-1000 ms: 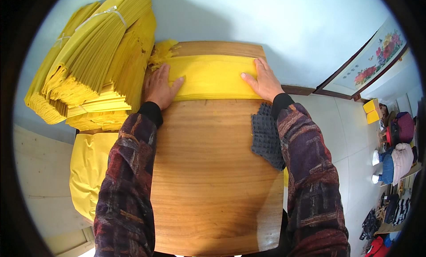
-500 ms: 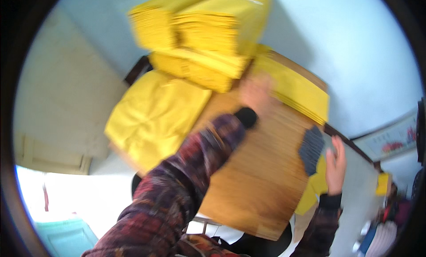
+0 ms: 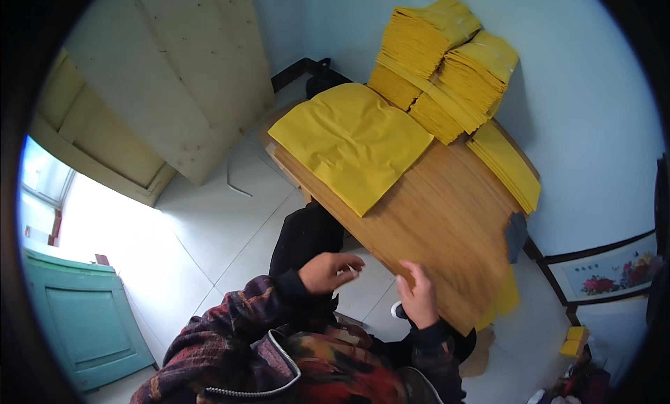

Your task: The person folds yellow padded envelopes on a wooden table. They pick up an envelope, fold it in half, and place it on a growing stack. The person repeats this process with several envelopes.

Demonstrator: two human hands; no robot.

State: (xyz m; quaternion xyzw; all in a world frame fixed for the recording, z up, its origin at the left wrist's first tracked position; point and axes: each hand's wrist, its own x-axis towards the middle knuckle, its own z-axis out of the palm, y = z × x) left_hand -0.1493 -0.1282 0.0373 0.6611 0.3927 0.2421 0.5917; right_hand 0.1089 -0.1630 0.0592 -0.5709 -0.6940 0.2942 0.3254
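Above my lap, in front of the wooden table's near edge, my left hand (image 3: 329, 272) is held with bent fingers apart and nothing visible in them. Facing it across a gap, my right hand (image 3: 419, 296) has its thumb and fingers apart and appears to hold nothing. It is nearest to the table's near corner. A large creased sheet-like piece of yellow paper (image 3: 349, 142) lies flat on the table's left part, its corner close to the near edge. Neither hand touches it.
Bundled stacks of folded yellow paper (image 3: 447, 62) stand at the table's (image 3: 433, 222) back. A flatter yellow pile (image 3: 508, 165) lies along its right edge, with a dark grey cloth-like piece (image 3: 516, 236) nearby. A framed flower picture (image 3: 607, 271) leans at the right wall.
My left hand has drawn back from over the table to my lap. My right hand has come in from the right side, and the two are closer together. The view has shifted.
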